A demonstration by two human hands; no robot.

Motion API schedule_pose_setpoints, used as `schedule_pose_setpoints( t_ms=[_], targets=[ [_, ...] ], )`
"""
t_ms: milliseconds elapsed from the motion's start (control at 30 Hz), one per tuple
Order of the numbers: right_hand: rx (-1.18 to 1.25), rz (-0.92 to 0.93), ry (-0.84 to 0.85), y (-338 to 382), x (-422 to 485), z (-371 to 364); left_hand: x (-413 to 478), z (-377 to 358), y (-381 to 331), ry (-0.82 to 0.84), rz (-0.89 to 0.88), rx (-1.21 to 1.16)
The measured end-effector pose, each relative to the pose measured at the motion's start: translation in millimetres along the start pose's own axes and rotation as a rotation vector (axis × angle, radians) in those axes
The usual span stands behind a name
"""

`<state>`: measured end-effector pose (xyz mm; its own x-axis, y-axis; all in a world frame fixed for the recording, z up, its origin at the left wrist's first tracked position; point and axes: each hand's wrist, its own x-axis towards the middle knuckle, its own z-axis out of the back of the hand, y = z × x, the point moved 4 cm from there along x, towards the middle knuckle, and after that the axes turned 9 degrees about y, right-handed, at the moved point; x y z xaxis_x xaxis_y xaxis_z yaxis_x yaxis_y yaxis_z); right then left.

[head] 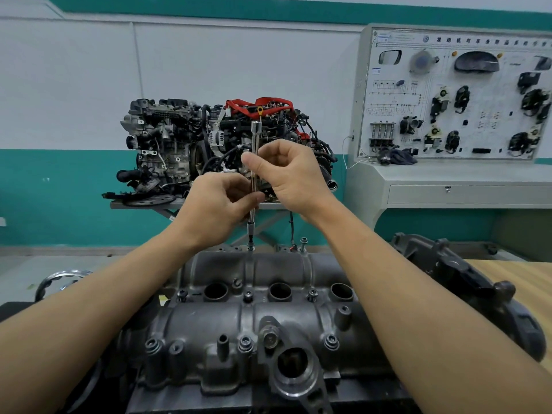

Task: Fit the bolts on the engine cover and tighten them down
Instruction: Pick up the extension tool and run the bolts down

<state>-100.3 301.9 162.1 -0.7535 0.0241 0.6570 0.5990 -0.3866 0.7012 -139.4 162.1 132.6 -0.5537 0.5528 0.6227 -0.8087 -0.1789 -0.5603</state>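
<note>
Your left hand (pixel 215 210) and right hand (pixel 288 174) both pinch extension bar (pixel 254 135), upright at engine cover (pixel 268 318) far edge, so bit sits square in bolt (pixel 251 248); neighbouring bolt (pixel 303 242) stands proud.

The dark grey cast engine cover (pixel 260 321) lies flat, with three round holes in a row along its top. Bolts sit low in the middle row (pixel 248 295) and the near row (pixel 245 342). One far-edge bolt (pixel 304 242) stands proud. A slim chrome driver bar (pixel 255 150) stands upright over another far-edge hole, pinched by the left hand (pixel 215 210) and the right hand (pixel 289 174).
</note>
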Motion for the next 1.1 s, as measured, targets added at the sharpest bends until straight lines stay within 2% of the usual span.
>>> schedule_pose_setpoints(
  t_ms=[167,400,633,733,833,900,1000,1100],
  targets=[
    [0.081,-0.026,0.112,1.8,0.0,-5.7,0.1,-5.7,2.8,0.097,0.028,-0.016],
    [-0.005,0.017,-0.022,0.9,-0.9,0.2,-0.9,-3.4,0.0,0.047,0.025,0.018],
    [0.035,-0.006,0.143,2.5,-1.0,-6.9,-1.8,-9.9,-2.7,0.227,0.056,-0.036],
    [-0.031,0.013,0.056,2.7,-1.4,-4.3,-3.0,-10.3,-1.5,0.212,0.06,0.022],
    [-0.083,0.008,-0.027,-0.5,-0.2,0.3,-3.0,-5.8,-3.2,0.1,0.05,0.028],
    [-0.022,-0.012,0.04,-1.4,0.5,-2.1,-2.2,-4.2,-3.2,0.082,0.059,0.021],
    [0.071,-0.021,0.168,-2.1,0.5,-5.5,-1.1,-7.4,-5.4,0.175,0.051,0.017],
    [0.032,-0.02,0.132,-0.1,0.5,-4.1,-1.0,-10.8,-4.5,0.242,0.068,0.034]
  ],
)
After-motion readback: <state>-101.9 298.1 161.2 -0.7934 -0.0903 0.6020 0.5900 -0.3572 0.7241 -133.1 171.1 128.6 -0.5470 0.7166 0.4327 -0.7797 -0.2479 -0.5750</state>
